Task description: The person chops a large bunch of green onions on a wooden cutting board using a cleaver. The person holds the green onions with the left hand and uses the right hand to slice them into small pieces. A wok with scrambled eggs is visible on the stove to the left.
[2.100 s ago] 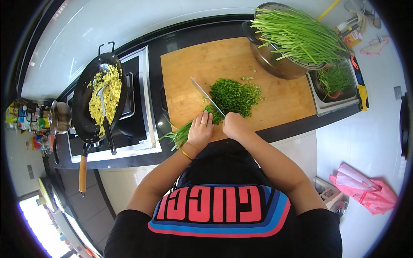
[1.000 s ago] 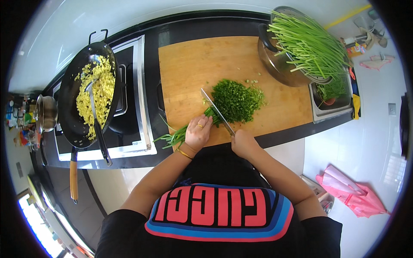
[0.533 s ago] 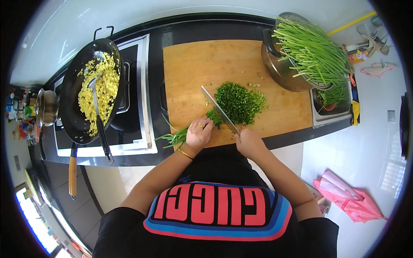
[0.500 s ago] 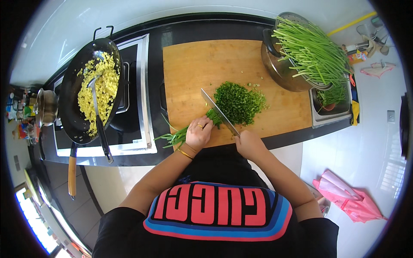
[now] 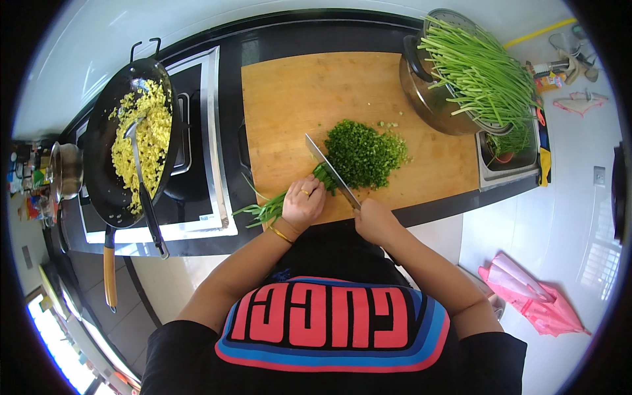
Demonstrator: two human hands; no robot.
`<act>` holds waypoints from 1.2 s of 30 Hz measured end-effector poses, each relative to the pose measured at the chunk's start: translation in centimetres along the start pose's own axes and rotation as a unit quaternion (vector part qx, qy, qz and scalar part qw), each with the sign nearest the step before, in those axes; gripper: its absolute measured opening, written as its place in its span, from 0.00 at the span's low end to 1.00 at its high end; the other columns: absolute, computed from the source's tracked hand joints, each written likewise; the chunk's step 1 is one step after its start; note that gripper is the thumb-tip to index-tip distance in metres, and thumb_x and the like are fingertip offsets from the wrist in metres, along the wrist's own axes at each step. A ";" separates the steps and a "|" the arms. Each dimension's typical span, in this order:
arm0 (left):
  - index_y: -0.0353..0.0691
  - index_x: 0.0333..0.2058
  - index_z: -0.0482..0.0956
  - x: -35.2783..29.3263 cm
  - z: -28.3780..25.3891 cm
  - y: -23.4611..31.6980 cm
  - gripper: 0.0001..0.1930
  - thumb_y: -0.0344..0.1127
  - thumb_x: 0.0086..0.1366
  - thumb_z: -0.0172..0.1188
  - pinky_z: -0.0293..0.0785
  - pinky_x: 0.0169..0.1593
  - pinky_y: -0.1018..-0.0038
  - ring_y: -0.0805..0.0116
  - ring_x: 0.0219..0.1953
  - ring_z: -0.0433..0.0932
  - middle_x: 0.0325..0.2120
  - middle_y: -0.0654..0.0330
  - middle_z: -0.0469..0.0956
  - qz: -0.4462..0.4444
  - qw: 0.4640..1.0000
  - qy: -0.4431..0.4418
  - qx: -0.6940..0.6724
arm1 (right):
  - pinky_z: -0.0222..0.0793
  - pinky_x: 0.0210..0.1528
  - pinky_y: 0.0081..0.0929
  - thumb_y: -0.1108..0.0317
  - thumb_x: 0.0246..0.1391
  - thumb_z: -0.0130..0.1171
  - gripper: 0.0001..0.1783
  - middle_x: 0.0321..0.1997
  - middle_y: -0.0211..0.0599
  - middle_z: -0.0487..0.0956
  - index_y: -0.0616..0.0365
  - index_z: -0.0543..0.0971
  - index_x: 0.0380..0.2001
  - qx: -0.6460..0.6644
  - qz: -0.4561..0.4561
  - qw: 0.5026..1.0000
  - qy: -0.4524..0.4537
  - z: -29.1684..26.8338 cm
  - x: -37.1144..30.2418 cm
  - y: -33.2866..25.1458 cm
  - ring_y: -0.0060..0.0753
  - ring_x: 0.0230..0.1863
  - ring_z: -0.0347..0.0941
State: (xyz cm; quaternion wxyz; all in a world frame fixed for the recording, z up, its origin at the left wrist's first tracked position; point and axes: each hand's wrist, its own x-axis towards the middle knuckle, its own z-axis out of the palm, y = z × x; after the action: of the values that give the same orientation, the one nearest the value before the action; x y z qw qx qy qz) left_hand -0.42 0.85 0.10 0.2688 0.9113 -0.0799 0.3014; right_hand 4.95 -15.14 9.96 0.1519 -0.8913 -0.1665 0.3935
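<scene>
Bunch of green stalks point(image 5: 263, 213) sits at the near-left corner of the wooden cutting board point(image 5: 296, 85), loose ends sticking out past the board's edge, cut end facing the chopped greens point(image 5: 365, 153). Left hand point(image 5: 303, 203) is over the bunch — fingers curled down, pinning it to the board. Right hand point(image 5: 376, 220) is in a closed fist around the knife point(image 5: 331, 170) handle; blade slants up-left between bunch and pile, right at the cut end. Can't tell if the edge touches the board.

Chopped greens heaped mid-board, a few loose bits around them. Far right: steel pot point(image 5: 428, 104) with long green stalks point(image 5: 480, 76) heaped on top, small sink point(image 5: 490, 179) just beside it with more greens point(image 5: 510, 139) inside.

Left of the board: stove point(image 5: 191, 209), black wok point(image 5: 99, 168) over it — crumbled yellow food point(image 5: 155, 128) inside, spatula point(image 5: 149, 217) leaning across the near rim.
</scene>
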 end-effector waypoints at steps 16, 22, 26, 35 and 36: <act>0.36 0.25 0.75 0.0 0.3 0.2 0.03 0.26 0.48 0.59 0.71 0.34 0.68 0.60 0.31 0.74 0.24 0.59 0.71 0.006 1.000 0.003 0.015 | 0.68 0.34 0.44 0.70 0.45 0.51 0.11 0.23 0.60 0.74 0.68 0.74 0.18 0.077 -0.017 0.989 0.122 -0.4 0.2 -0.2 0.57 0.30 0.72; 0.35 0.26 0.75 -0.3 0.3 0.3 0.04 0.26 0.48 0.59 0.71 0.35 0.68 0.59 0.31 0.74 0.25 0.58 0.72 0.000 1.000 -0.009 0.012 | 0.69 0.35 0.42 0.73 0.41 0.50 0.07 0.23 0.57 0.75 0.68 0.75 0.18 -0.015 -0.012 0.998 0.051 0.0 -1.4 1.1 0.55 0.30 0.73; 0.35 0.26 0.75 -0.2 0.2 0.3 0.04 0.25 0.48 0.59 0.71 0.35 0.68 0.59 0.32 0.74 0.26 0.57 0.72 0.000 1.000 -0.006 0.011 | 0.69 0.36 0.41 0.74 0.41 0.50 0.07 0.25 0.57 0.75 0.68 0.75 0.20 -0.014 -0.006 0.999 0.045 0.2 -1.7 1.2 0.54 0.32 0.73; 0.36 0.23 0.74 0.3 0.2 0.3 0.03 0.25 0.48 0.58 0.71 0.35 0.67 0.59 0.31 0.74 0.24 0.57 0.71 -0.001 1.000 -0.003 0.010 | 0.68 0.38 0.41 0.74 0.41 0.50 0.07 0.27 0.57 0.75 0.68 0.75 0.23 -0.023 -0.001 1.000 0.012 0.0 -1.2 0.6 0.54 0.34 0.73; 0.36 0.23 0.74 0.3 0.2 0.3 0.03 0.24 0.48 0.58 0.71 0.35 0.67 0.59 0.31 0.74 0.24 0.57 0.71 -0.002 1.000 -0.004 0.012 | 0.68 0.38 0.41 0.75 0.41 0.50 0.07 0.27 0.57 0.75 0.68 0.75 0.23 -0.028 0.000 1.000 0.011 0.2 -1.0 0.6 0.54 0.34 0.73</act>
State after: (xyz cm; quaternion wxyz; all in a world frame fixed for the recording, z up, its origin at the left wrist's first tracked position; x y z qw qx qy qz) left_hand -0.15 0.50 0.33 0.2581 0.9157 -0.0756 0.2986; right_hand 4.29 -16.05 10.25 0.1292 -0.8993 -0.1757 0.3790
